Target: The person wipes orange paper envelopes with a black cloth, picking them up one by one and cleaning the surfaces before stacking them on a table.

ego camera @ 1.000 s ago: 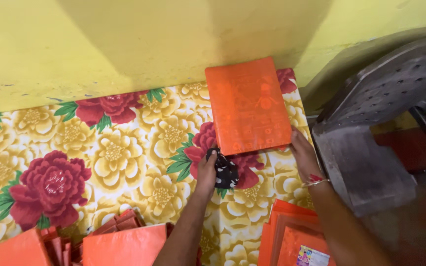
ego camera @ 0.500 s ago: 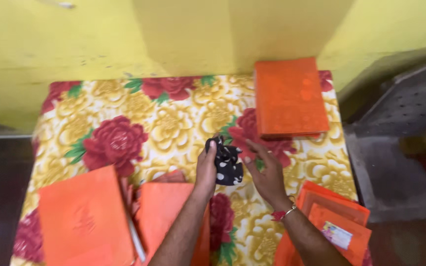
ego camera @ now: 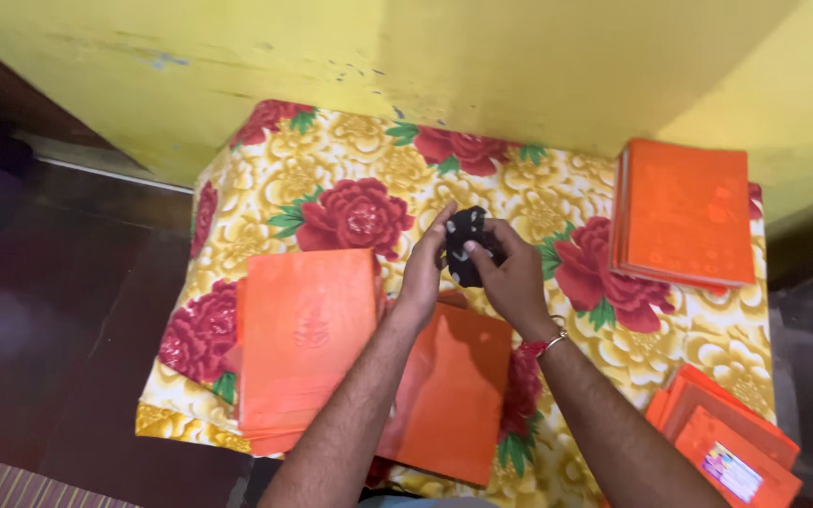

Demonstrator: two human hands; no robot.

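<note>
We are pinching a small black white-dotted cloth point(ego camera: 466, 246), seemingly soft, light and best gripped at its bunched edges, between our left hand point(ego camera: 422, 273) and right hand point(ego camera: 510, 277), over the flowered table cover point(ego camera: 350, 169) beside orange folders point(ego camera: 308, 334).

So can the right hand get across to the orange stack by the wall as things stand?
Probably yes. The right hand is pinching the black cloth together with the left hand, but only bare floral tablecloth lies between it and the orange stack.
</note>
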